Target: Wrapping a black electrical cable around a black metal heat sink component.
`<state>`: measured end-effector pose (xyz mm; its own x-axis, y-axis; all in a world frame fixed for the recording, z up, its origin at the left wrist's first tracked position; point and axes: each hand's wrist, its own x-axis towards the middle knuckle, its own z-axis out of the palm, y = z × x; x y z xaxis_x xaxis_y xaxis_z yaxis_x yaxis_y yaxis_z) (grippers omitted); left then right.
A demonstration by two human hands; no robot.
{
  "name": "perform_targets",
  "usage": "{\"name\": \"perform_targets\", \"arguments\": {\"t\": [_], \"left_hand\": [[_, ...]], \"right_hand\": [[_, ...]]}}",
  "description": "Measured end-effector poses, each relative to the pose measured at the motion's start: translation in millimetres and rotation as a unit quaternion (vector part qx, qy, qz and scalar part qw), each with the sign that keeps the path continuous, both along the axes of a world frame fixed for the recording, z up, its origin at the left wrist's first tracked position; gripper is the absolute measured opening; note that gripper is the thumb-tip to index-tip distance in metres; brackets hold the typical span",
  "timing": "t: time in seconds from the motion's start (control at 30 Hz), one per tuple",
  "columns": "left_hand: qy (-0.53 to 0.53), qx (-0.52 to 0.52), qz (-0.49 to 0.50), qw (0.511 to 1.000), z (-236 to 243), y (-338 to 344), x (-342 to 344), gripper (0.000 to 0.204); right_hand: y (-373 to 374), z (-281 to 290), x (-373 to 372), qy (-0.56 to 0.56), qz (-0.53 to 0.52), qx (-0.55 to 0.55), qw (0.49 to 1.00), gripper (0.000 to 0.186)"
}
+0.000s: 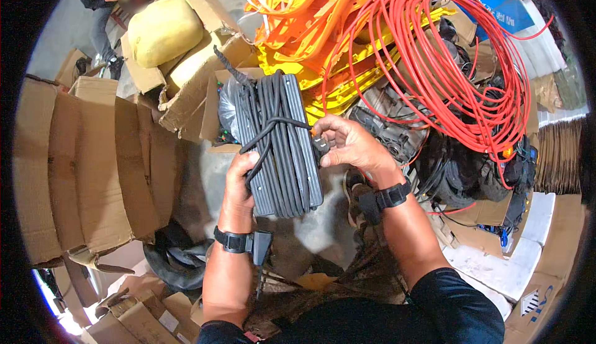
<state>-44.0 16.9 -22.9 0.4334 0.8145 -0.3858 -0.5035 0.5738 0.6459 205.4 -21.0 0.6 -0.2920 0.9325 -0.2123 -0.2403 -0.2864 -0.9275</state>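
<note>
In front of me, a grey ribbed metal box (313,179) is held up, wrapped lengthwise by several turns of black cable (284,170). My left hand (239,183) grips its left edge, thumb over the front; the fingers behind are hidden. One length of cable crosses over the turns and runs to the right edge. There my right hand (354,145) pinches the dark cable connector (320,145), which has an orange part beside it. A wrapped cable end (226,62) sticks out at the box's upper left.
Stacked cardboard (93,164) stands at left, with an open carton (211,9) holding a yellow bundle (166,31) behind. Orange and yellow plastic pieces (310,21) lie ahead. A coil of red cable (434,65) covers dark gear at right. Another person (99,9) sits at far left.
</note>
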Motion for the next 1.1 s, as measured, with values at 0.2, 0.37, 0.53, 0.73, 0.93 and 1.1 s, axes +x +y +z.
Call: {"name": "perform_targets", "arguments": {"t": [0.2,0.37,0.53,0.73,0.93,1.1], "left_hand": [[-0.007,-0.001,0.006,1.000,4,-1,6,0.039],[-0.016,0.006,0.033,0.999,-2,-1,14,0.041],[-0.018,-0.003,0.081,0.997,-1,2,18,0.045],[-0.049,-0.014,0.104,0.993,2,-1,26,0.038],[-0.107,-0.027,0.110,0.988,0,-7,19,0.037],[-0.117,-0.011,0.120,0.986,-1,-4,20,0.037]], "right_hand": [[0,-4,7,-0.009,-0.007,0.016,1.000,0.063],[4,-9,3,-0.003,-0.058,0.056,0.997,0.059],[18,-15,-18,-0.044,-0.130,0.056,0.989,0.042],[5,-35,-21,-0.140,-0.140,0.022,0.980,0.033],[5,-44,-25,-0.132,-0.113,-0.006,0.985,0.023],[12,-21,-34,-0.173,-0.089,0.006,0.981,0.030]]}}
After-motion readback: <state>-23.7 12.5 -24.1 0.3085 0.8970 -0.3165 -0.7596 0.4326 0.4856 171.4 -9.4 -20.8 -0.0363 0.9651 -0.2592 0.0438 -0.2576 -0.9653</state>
